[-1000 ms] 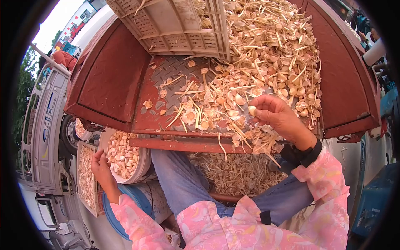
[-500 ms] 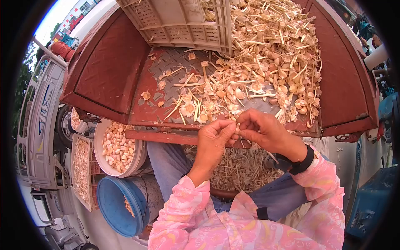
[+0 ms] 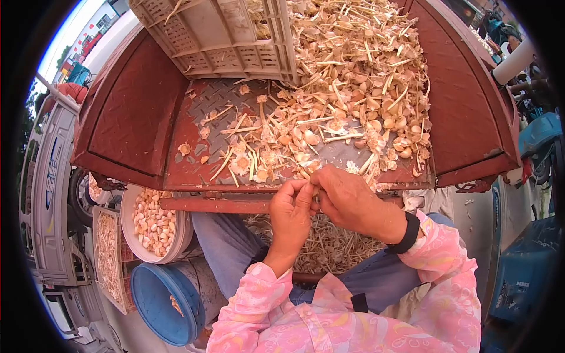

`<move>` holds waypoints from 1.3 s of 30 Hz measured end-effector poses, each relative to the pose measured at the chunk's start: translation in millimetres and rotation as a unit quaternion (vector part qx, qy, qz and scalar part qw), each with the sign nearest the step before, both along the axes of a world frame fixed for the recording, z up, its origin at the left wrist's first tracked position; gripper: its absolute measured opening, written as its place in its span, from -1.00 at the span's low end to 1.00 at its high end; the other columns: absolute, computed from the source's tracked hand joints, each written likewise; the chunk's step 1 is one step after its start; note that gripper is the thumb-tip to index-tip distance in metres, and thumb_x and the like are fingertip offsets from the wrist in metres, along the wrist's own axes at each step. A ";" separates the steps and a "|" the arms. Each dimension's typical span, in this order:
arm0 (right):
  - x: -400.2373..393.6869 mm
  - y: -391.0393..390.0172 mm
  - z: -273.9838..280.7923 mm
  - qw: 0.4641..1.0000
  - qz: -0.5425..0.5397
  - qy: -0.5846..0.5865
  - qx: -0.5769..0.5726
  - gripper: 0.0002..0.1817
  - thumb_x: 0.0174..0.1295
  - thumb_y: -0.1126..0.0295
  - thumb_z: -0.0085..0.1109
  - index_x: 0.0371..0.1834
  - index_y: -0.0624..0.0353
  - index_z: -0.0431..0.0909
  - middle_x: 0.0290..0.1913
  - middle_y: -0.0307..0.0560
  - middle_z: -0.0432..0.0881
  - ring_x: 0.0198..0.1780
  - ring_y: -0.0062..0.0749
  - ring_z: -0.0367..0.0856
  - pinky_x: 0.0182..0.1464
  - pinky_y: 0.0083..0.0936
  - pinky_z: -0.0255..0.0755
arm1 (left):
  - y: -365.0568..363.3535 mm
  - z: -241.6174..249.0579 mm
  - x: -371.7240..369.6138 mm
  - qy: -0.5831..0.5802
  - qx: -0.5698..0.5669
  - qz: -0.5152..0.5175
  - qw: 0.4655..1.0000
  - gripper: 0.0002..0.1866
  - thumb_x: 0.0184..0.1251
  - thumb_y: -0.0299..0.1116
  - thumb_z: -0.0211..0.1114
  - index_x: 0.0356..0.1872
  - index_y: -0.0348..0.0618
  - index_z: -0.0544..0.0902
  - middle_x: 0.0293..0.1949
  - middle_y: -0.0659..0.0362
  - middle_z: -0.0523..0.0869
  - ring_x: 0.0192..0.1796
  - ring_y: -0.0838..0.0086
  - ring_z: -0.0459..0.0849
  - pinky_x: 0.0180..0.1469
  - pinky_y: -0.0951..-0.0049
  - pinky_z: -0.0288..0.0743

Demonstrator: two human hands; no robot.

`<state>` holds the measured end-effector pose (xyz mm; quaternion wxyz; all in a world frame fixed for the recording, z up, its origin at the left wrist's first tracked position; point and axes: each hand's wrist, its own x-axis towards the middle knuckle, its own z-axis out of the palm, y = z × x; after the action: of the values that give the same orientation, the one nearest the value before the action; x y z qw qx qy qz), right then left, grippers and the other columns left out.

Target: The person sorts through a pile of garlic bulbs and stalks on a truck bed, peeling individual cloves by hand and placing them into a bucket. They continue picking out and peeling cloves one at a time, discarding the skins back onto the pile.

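Observation:
My left hand (image 3: 290, 215) and my right hand (image 3: 346, 199) meet over the front edge of a red metal truck bed (image 3: 147, 117). Their fingertips pinch a small garlic piece (image 3: 315, 194), mostly hidden between them. Just beyond the hands lies a heap of garlic cloves, dry stems and skins (image 3: 347, 100) on the bed. Below my hands, a pile of stems and skins (image 3: 329, 244) rests between my jeans-clad legs. A black band sits on my right wrist.
A beige plastic crate (image 3: 218, 35) lies tipped at the back of the bed. At the lower left stand a white bowl of cloves (image 3: 154, 222), a blue bucket (image 3: 162, 297) and a flat tray of cloves (image 3: 109, 256). A grey truck cab (image 3: 50, 194) is at far left.
My left hand came up from beside the white bowl and joined the right. My right hand drew back from the heap with a clove, and both now work it together, lower in view.

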<state>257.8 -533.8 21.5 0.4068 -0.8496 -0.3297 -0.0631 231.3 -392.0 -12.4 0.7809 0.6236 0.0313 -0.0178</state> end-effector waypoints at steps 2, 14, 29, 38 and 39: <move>0.9 -2.0 2.0 0.999 0.005 0.027 0.033 -0.77 -0.02 0.60 0.06 -0.28 0.24 0.28 -0.37 0.12 0.42 -0.29 0.08 0.47 -0.29 -0.18 0.36 | 1.2 0.2 -0.8 0.009 -0.040 -0.015 0.999 -0.83 0.39 -0.34 0.16 -0.25 -0.25 0.56 -0.44 0.30 0.60 -0.49 0.72 0.49 -0.48 0.72 0.37; 48.8 -75.6 8.4 0.953 -0.195 -0.040 -0.228 -0.84 0.10 0.35 0.22 -0.38 0.20 0.52 -0.32 0.02 0.47 -0.27 -0.02 0.53 -0.27 -0.19 0.41 | 40.5 21.7 -11.9 0.192 -0.299 -0.093 0.930 -0.80 0.45 -0.33 0.02 -0.16 -0.28 0.50 -0.32 0.10 0.58 -0.41 0.58 0.53 -0.44 0.69 0.44; 14.3 -5.5 14.2 0.997 0.053 -0.046 -0.038 -0.84 0.05 0.43 0.23 -0.32 0.15 0.48 -0.30 -0.07 0.46 -0.27 -0.12 0.54 -0.30 -0.36 0.44 | 25.9 15.4 -20.0 0.212 -0.323 -0.115 0.915 -0.71 0.47 -0.25 0.01 -0.03 -0.27 0.47 -0.24 0.11 0.59 -0.25 0.53 0.61 -0.25 0.60 0.57; 52.2 -81.3 2.7 0.975 -0.204 -0.056 -0.068 -0.90 0.12 0.46 0.15 -0.31 0.21 0.51 -0.37 0.01 0.53 -0.31 -0.06 0.56 -0.27 -0.28 0.41 | 43.4 22.7 -13.6 0.186 -0.336 -0.126 0.915 -0.67 0.47 -0.20 0.00 -0.02 -0.28 0.49 -0.36 0.18 0.52 -0.48 0.64 0.39 -0.53 0.70 0.26; 59.2 -97.3 -0.4 0.964 -0.235 -0.064 -0.111 -0.92 0.12 0.46 0.14 -0.33 0.21 0.52 -0.35 0.04 0.54 -0.29 -0.01 0.55 -0.24 -0.25 0.40 | 54.9 29.3 -16.1 0.175 -0.323 -0.109 0.924 -0.65 0.49 -0.18 -0.05 -0.01 -0.29 0.48 -0.40 0.19 0.47 -0.52 0.64 0.33 -0.55 0.70 0.22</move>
<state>317.1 -631.1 21.1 0.2621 -0.9370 -0.1514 -0.1745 215.2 -337.1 16.9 0.9154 0.3240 0.0917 -0.2205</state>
